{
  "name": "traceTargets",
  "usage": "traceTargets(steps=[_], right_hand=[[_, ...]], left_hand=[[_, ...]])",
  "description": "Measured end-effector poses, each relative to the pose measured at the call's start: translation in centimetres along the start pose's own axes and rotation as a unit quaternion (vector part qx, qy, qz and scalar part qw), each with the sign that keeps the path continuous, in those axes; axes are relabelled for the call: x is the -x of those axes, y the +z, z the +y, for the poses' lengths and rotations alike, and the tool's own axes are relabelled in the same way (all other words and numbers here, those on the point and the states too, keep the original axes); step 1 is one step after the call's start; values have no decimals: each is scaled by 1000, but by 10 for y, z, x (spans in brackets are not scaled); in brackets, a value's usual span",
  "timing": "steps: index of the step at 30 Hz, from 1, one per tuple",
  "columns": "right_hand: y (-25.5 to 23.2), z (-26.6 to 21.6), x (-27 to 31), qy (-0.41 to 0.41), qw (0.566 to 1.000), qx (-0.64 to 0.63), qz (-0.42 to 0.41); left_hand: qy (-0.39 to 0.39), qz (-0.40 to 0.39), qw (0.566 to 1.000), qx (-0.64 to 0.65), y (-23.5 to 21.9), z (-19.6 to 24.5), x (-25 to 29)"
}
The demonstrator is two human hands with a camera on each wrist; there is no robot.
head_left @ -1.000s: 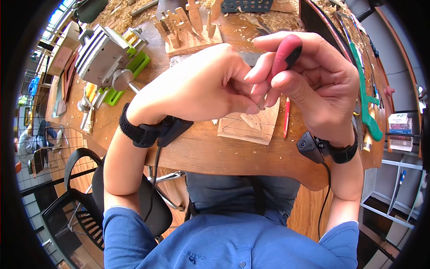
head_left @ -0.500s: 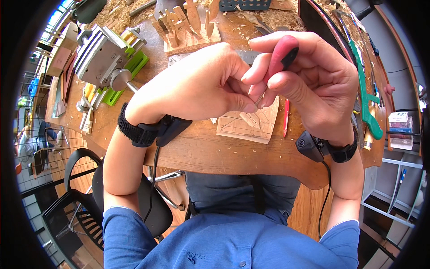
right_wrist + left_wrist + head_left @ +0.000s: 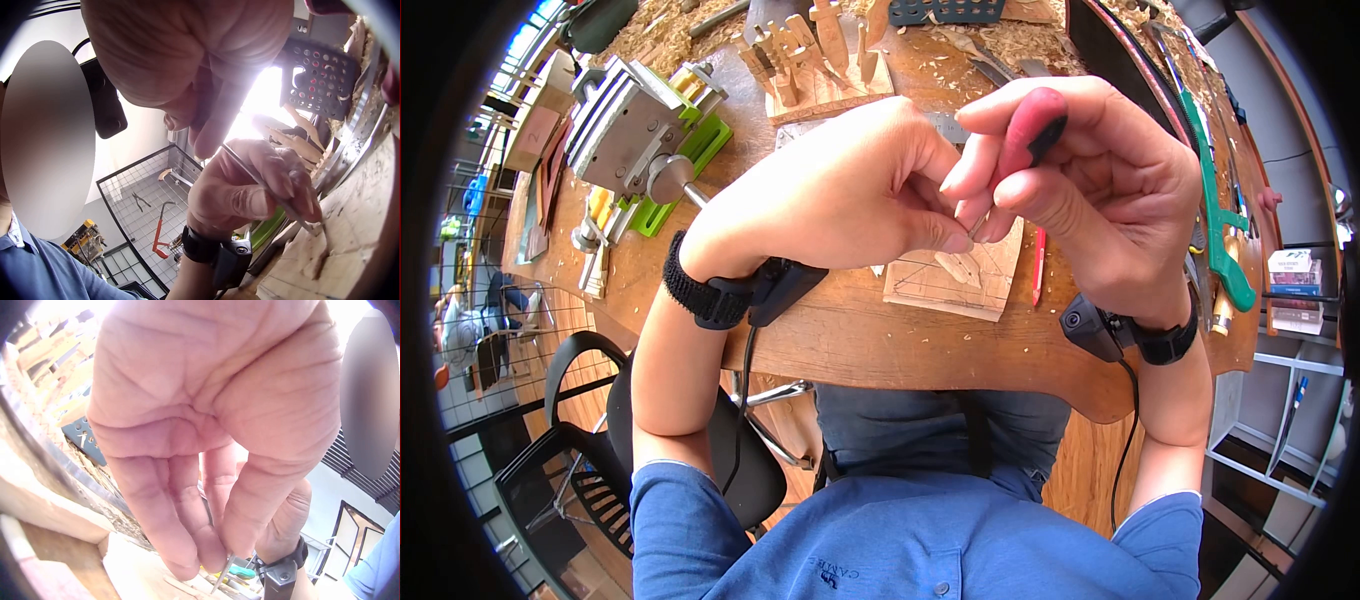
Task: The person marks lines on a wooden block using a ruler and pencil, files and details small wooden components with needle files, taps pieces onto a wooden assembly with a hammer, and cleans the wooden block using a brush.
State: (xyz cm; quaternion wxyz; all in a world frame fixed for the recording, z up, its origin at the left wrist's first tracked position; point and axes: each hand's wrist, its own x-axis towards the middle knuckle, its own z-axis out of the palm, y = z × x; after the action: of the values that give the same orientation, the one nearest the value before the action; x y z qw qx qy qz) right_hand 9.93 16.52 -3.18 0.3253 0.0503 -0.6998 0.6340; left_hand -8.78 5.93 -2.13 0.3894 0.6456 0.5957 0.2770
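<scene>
Curled fingers and thumb of the right hand (image 3: pixel 1115 190) hold a red and black handle (image 3: pixel 1032 122). Its thin metal shaft (image 3: pixel 259 181) slants down between the thumb and fingers of the left hand (image 3: pixel 840 190), which pinch it near the lower end. Below the hands lies a pencil-lined wooden board (image 3: pixel 915 290) with a small carved shape (image 3: pixel 960 268) on it. In the right wrist view the shaft's end is close to that shape (image 3: pixel 319 253); whether they touch I cannot tell. The left palm (image 3: pixel 212 381) fills much of the left wrist view.
A metal vise (image 3: pixel 625 135) stands at the left, a wooden rack of tools (image 3: pixel 835 95) at the back. Right of the board lie a red pencil (image 3: pixel 1040 265) and a green-handled saw (image 3: pixel 1225 270). Wood shavings (image 3: pixel 1040 45) cover the far edge.
The red handle and the right fingertips have shifted slightly down and toward the person. The left hand has stayed almost in place around the shaft.
</scene>
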Motion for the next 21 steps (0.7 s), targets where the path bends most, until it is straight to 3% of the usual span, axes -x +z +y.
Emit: traceTargets(steps=[6,8,9,10,12,14,16,18,19,20,21], right_hand=[[4,-7,0,12,1000,9,6],[2,-11,-1,10,999,34,-5],[1,-12,-1,8,998,58,-16],[-1,-10,-2,8,998,57,-16],[-5,-6,-4,-37,992,114,-48],[1,-18,0,12,991,128,-29],[9,-10,2,-84,987,136,27],[-5,8,-10,-210,956,195,-57],[0,5,16,-9,981,192,-3],[-16,1,14,52,969,237,-53],[-16,1,12,43,969,235,-56]], left_hand=[[-31,-55,997,43,-10,9,-1],[128,4,970,205,-8,5,-1],[201,117,931,280,11,4,-10],[201,117,932,279,11,20,-3],[132,107,895,412,3,55,13],[153,95,914,364,0,66,7],[181,76,938,285,4,75,-2],[206,63,956,200,7,84,-11],[214,57,963,154,7,88,-15],[222,50,968,106,5,93,-18],[211,24,976,-53,-1,99,-22]])
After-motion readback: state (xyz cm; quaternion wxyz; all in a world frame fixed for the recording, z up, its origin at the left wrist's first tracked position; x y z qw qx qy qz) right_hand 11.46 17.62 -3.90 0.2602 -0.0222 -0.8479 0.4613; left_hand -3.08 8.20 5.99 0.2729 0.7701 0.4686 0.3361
